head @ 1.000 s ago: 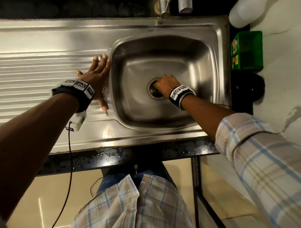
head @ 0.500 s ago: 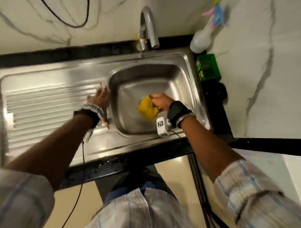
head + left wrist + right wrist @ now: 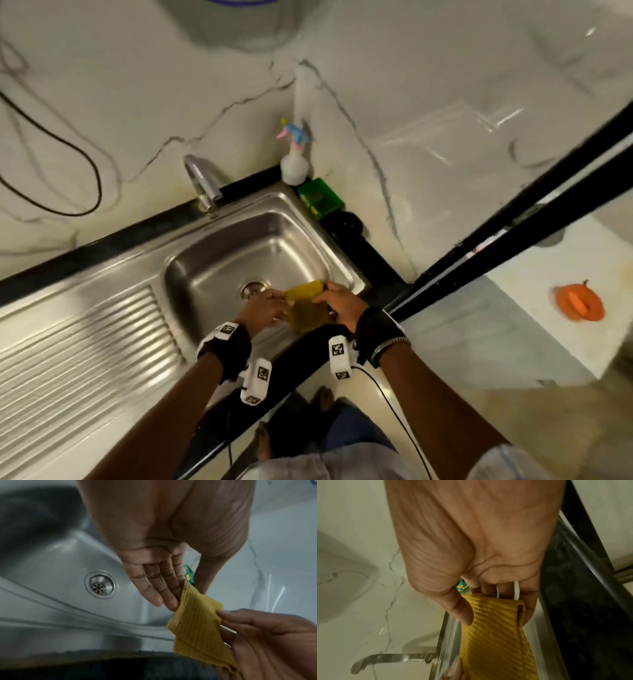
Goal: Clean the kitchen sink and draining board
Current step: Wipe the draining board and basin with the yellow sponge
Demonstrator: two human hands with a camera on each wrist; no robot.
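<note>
Over sink [image 3: 212,260], yellow cloth [image 3: 306,310] between both hands [image 3: 301,306]

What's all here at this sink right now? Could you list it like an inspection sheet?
Surface: steel sink with drain, ribbed draining board to its left, black counter edge around.
Job's things: folded yellow cloth held over the basin's near right corner.
Clutter: white spray bottle, green box, dark round object beside it, orange object on the white surface at right.
Hands: left hand pinches the cloth's left edge; right hand pinches its right edge, thumb on top.
Cables: black cable looping on the wall; thin wires from the wrist cameras.
Surroundings: marble-patterned wall, tap, pale floor.
</note>
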